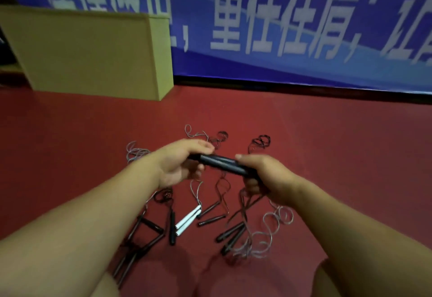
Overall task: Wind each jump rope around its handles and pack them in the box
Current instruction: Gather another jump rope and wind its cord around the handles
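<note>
I hold a pair of black jump rope handles [221, 162] level above the red floor. My left hand [181, 163] grips their left end and my right hand [264, 178] grips the right end. Their thin cord hangs down below my right hand. Several other jump ropes lie on the floor beneath: black handles [211, 219], a white pair of handles [188, 220] and loose grey cord coils [268, 233]. The cardboard box [93, 53] stands at the far left, its opening hidden from here.
A blue banner [304, 27] with white characters covers the wall behind. The red floor [339, 144] stretches to the right of the ropes. My knees show at the bottom edge.
</note>
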Demonstrator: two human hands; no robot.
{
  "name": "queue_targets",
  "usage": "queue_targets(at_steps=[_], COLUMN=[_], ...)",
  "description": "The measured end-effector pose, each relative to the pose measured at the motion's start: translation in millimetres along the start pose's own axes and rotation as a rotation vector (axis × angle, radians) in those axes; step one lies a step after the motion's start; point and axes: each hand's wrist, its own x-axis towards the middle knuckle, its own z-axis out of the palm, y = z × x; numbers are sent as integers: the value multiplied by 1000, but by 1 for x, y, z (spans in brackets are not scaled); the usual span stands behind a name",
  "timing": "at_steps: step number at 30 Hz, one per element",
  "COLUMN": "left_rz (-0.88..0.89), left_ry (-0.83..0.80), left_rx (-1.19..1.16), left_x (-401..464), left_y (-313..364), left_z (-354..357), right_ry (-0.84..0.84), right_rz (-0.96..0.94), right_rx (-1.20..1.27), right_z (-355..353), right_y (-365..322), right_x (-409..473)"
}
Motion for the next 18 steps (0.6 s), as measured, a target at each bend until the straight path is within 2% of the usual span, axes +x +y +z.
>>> queue_targets(at_steps=[3,6,9,12,15,18], left_rz=[-2,26,27,-26,-28,44], left_ry=[109,234,252,220,109,183], left_rx=[-125,-301,-468,-300,-82,-204], left_x=[-8,-9,-9,-15,-25,-31], left_y=[-19,-16,-4,-3,-6,-5], left_z=[-10,-3,2,-2,7,21], right_ry=[-39,136,274,351,321,110], right_rz=[-39,-118,-190,-226,-269,-179], right_rx=[-39,-36,-66,-53,-84,84], right_z=[15,28,41,58,73,84], right_y=[7,3,1,-7,-20,-23], right_x=[-6,0,11,16,3,-16])
